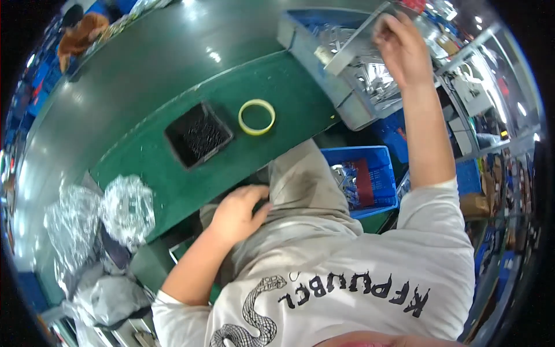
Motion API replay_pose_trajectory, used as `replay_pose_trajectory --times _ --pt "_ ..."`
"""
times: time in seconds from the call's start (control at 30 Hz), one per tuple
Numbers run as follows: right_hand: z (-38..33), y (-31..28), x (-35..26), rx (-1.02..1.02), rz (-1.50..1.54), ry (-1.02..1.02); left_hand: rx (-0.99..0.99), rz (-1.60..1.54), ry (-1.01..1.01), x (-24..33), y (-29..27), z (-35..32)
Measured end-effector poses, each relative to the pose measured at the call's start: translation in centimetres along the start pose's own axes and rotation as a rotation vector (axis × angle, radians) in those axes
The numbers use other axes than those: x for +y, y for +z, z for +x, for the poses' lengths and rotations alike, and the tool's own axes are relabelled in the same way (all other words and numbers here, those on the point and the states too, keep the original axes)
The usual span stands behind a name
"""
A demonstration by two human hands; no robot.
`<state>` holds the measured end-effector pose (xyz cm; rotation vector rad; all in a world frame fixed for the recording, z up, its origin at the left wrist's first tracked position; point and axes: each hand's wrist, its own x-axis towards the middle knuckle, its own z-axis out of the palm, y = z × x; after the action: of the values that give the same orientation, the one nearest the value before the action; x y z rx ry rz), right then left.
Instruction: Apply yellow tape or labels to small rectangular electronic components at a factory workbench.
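My left hand (240, 213) lies on my thigh, fingers loosely stretched and thumb apart, with nothing seen in it. At the upper right, my right hand (403, 51) is raised over a grey-blue plastic bin (325, 75). Its bent fingers overlap a flat grey panel (359, 41) that slants across the bin; they are blurred, and I cannot tell whether they grip it. Below that hand, shiny metal pieces (373, 80) fill part of the bin. Clear plastic-looking pieces (335, 37) lie beyond the panel.
On the green bench top (289, 87) are a black tray (176, 139) of small dark parts and a yellow tape roll (256, 132). A blue crate (388, 173) holding parts stands right of my legs. Clear plastic bags (127, 211) sit at left. Another person (84, 37) is far left.
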<state>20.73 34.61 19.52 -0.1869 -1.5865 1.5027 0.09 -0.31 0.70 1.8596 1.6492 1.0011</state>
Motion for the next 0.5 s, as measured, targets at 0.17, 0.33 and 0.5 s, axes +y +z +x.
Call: replay_pose_trajectory --times 0.17,0.33,0.5 --pt "-13.7 12.4 7.3 0.313 0.839 0.49 0.239 -0.22 0.048 0.2 -0.3 -0.3" --pt "-19.4 21.3 9.1 0.374 0.712 0.935 0.514 -0.701 0.175 1.5 1.5 -0.8" --pt "-19.6 19.3 11.2 -0.099 0.371 1.114 0.779 -0.942 -0.159 1.9 0.1 -0.8"
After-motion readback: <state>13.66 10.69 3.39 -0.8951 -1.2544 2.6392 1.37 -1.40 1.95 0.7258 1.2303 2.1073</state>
